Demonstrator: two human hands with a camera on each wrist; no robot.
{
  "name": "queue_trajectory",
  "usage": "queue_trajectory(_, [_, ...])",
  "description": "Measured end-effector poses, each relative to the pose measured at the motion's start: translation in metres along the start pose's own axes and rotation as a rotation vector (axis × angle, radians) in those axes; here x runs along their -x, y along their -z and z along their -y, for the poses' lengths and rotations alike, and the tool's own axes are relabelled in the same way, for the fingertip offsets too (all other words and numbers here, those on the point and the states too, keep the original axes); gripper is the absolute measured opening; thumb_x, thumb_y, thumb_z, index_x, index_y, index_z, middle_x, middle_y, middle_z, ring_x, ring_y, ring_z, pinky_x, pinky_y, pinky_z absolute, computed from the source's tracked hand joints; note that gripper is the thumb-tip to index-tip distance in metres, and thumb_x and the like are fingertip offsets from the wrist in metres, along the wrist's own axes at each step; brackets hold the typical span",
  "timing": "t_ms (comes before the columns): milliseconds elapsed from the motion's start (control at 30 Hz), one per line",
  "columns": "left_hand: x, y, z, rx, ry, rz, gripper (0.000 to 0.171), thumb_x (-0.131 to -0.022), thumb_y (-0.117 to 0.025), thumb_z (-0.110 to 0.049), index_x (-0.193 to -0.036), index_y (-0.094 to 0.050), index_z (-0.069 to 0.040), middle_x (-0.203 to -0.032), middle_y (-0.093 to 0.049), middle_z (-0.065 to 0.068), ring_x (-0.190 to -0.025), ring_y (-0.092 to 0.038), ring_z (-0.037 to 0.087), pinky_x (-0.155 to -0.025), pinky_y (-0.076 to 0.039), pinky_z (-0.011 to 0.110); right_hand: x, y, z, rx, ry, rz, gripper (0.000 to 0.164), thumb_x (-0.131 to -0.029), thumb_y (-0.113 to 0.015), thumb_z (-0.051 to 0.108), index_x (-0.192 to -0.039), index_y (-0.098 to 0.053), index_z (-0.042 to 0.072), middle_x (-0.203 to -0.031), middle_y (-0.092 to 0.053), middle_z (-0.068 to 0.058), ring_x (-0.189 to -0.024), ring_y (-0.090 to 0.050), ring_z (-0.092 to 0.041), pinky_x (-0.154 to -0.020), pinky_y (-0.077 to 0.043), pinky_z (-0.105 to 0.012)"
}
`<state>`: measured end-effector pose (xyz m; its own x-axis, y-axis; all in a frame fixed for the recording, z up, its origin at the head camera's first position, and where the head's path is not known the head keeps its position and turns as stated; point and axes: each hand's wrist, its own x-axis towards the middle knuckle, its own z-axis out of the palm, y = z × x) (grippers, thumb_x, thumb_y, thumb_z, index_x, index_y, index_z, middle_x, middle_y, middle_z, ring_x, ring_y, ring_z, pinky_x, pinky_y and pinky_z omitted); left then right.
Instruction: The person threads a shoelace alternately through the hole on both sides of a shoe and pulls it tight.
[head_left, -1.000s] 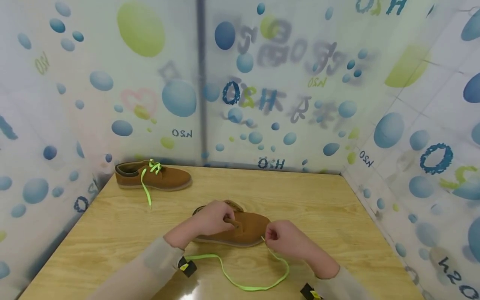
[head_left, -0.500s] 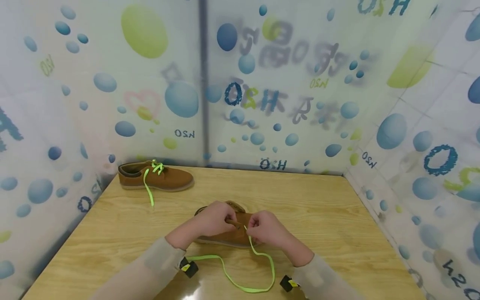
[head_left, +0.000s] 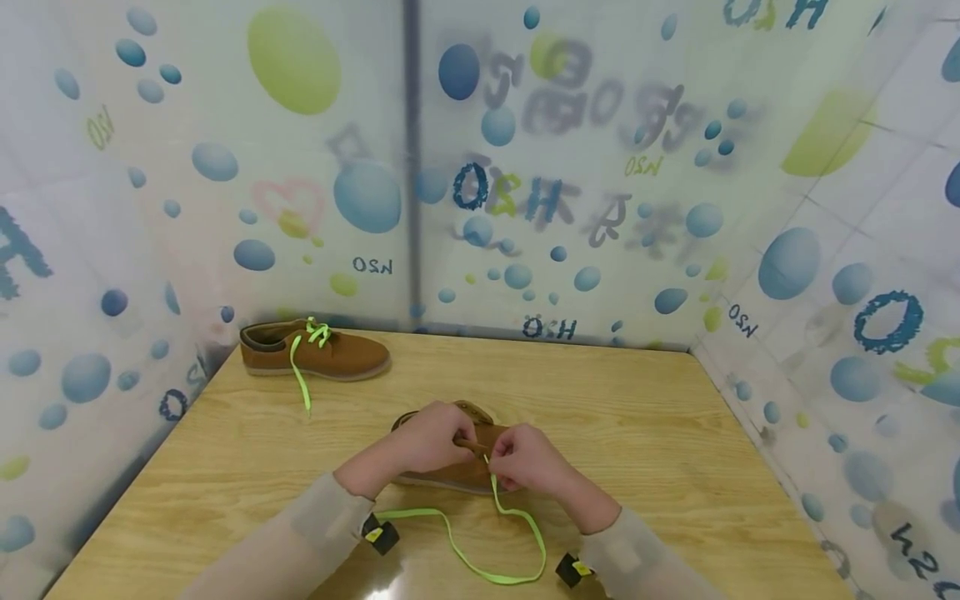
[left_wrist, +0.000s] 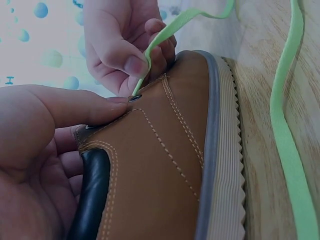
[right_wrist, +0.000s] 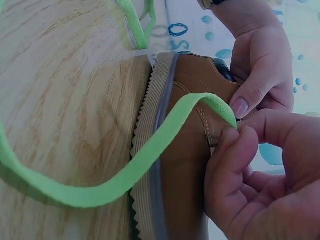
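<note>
The right hand, now at an eyelet rather than the toe, pinches the neon-green shoelace; the left hand pinches the flap of the brown shoe on the desk; threading seems underway.

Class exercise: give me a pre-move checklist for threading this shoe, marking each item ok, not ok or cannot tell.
1. Left hand pinching the brown shoe beside the eyelet: ok.
2. Right hand pinching the green lace near its end: ok.
3. Lace end meeting the eyelet: ok.
4. Lace end out the other side: cannot tell, hidden.
5. Visible slack free of knots: ok.
6. Lace's far end: cannot tell; in the head view it disappears by the left wrist.
</note>
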<state>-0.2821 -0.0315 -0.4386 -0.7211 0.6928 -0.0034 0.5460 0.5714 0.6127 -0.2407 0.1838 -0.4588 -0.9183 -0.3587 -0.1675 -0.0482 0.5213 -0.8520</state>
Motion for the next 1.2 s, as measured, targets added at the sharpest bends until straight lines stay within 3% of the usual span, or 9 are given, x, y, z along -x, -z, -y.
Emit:
queue_trajectory(800, [0.0014, -0.0004, -0.0008, -0.016, -0.025, -0.023, 0.013, -0.092, -0.078, -0.008, -0.083, -0.078, -0.017, -0.074, -0.068, -0.008, -0.057, -0.048, 0.007, -0.058, -0.041, 0.023, -0.0014, -0.0018, 0.0094, 0.020, -0.061, -0.001, 0.018, -0.087, -0.069, 0.005, -0.070, -0.066, 0.007, -0.057, -0.057, 0.001, -0.052, -0.051, -0.011, -0.053, -0.045, -0.025])
queue_trajectory(1000, [0.0009, -0.0007, 0.0003, -0.007, -0.030, -0.024, 0.014, -0.092, -0.079, -0.008, -0.082, -0.078, -0.019, -0.073, -0.068, -0.009, -0.056, -0.048, 0.007, -0.058, -0.041, 0.023, -0.0056, -0.0017, 0.0059, -0.028, -0.087, -0.011, 0.014, -0.086, -0.068, 0.003, -0.072, -0.068, 0.005, -0.059, -0.058, 0.000, -0.054, -0.052, -0.012, -0.053, -0.045, -0.025])
queue_trajectory(1200, [0.0012, 0.0002, 0.0000, -0.010, -0.041, -0.027, 0.014, -0.092, -0.079, -0.008, -0.082, -0.078, -0.018, -0.073, -0.068, -0.009, -0.057, -0.048, 0.006, -0.060, -0.043, 0.023, -0.0083, -0.0033, 0.0036, -0.128, -0.099, -0.037, 0.013, -0.088, -0.067, 0.000, -0.075, -0.068, 0.001, -0.065, -0.062, -0.001, -0.059, -0.059, -0.012, -0.057, -0.054, -0.026])
